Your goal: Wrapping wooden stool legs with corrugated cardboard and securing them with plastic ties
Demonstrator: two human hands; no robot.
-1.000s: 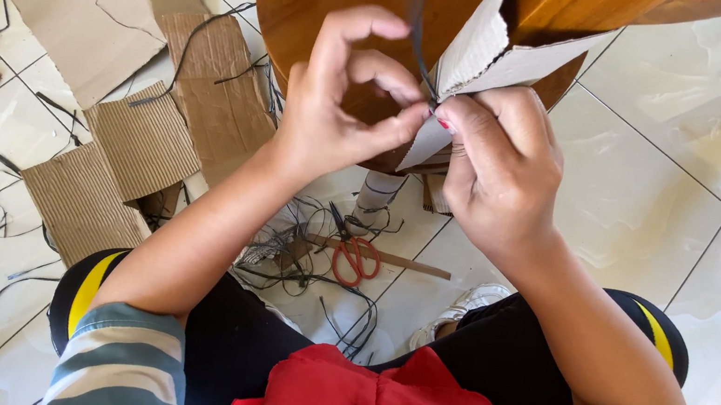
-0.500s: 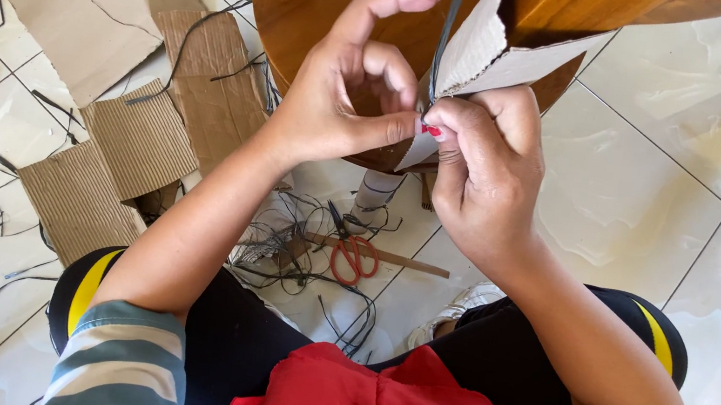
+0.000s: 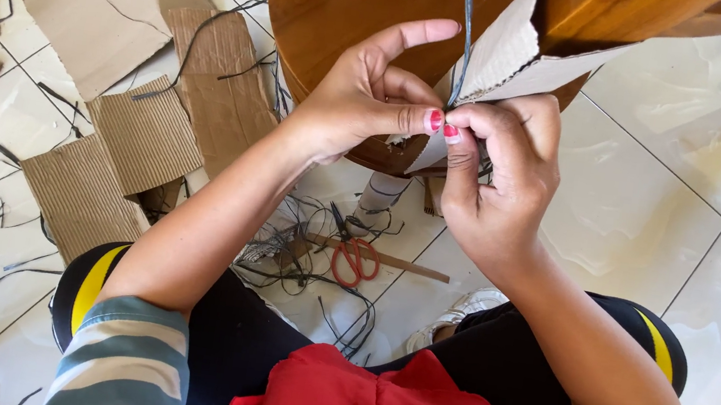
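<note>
Cardboard flap (image 3: 503, 58) points its corner near; my left hand (image 3: 365, 100) and right hand (image 3: 500, 180) pinch it, dark strip (image 3: 464, 20) running far.

Pale grey-white corrugated cardboard piece (image 3: 517, 60), folded and wrapped around a wooden furniture part, tapers to a lower corner pinched between thumbs. A thin dark strip (image 3: 464, 20) runs upright along its left edge.
</note>
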